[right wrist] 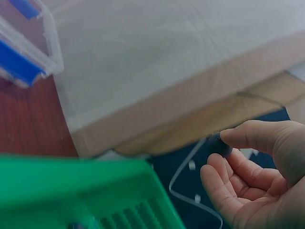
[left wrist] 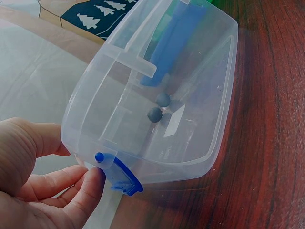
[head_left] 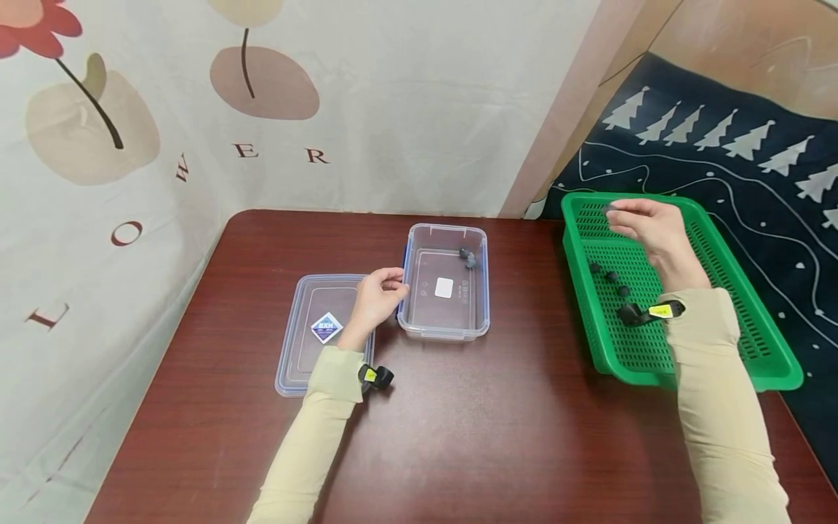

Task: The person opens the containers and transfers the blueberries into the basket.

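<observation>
A clear plastic box point(head_left: 443, 320) stands on the table with two blueberries point(left wrist: 155, 115) inside it. My left hand point(head_left: 378, 300) is at the box's left side, its thumb and fingertips touching the wall by the blue latch point(left wrist: 126, 176). Above the far part of a green basket point(head_left: 589, 327), my right hand point(head_left: 655, 233) pinches a blueberry point(right wrist: 219, 145) between thumb and fingertips. Several more dark blueberries point(head_left: 612, 276) lie on the basket's floor.
A clear lid point(head_left: 294, 364) with a blue and white label lies left of the box, partly beneath the left forearm. The brown table point(head_left: 497, 415) meets a pale printed curtain point(head_left: 406, 145) behind. Dark tree-patterned cloth point(head_left: 713, 175) hangs behind the basket.
</observation>
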`<state>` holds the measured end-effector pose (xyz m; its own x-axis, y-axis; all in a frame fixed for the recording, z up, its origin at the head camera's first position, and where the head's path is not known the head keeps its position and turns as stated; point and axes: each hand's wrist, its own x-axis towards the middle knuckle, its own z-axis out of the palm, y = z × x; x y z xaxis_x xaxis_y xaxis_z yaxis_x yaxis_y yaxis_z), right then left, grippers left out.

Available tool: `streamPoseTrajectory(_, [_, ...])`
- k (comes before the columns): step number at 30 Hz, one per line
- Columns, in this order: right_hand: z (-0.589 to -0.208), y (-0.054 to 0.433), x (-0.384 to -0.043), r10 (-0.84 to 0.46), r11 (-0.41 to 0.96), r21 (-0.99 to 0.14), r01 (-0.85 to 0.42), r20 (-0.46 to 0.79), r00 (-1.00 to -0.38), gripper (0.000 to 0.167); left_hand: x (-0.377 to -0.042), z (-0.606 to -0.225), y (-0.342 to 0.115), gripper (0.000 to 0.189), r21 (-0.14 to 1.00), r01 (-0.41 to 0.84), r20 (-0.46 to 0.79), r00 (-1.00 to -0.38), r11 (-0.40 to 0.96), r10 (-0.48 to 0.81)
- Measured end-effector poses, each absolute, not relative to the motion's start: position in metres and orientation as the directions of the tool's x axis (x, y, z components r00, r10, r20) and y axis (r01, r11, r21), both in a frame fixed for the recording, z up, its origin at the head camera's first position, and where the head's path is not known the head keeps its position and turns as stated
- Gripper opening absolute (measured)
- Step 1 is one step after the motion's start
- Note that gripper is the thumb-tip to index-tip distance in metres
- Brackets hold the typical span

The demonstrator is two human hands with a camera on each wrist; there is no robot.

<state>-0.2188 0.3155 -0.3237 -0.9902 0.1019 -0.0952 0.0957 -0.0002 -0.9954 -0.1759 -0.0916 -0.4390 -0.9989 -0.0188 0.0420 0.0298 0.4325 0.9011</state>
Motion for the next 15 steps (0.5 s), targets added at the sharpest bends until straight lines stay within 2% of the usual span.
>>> streamPoseTrajectory(8, [-0.339, 0.346, -0.208, 0.153, -0.064, -0.985, 0.159, -0.168, -0.974, 0.014, -0.176, -0.440, -0.091, 0.030, 0.904, 0.027, 0.043, -0.999, 0.427, -0.027])
streamPoseTrajectory(15, [-0.354, 0.362, -0.200, 0.160, -0.058, -0.977, 0.208, -0.214, -0.964, 0.016, -0.177, -0.441, -0.091, 0.030, 0.904, 0.035, 0.050, -0.998, 0.426, -0.025])
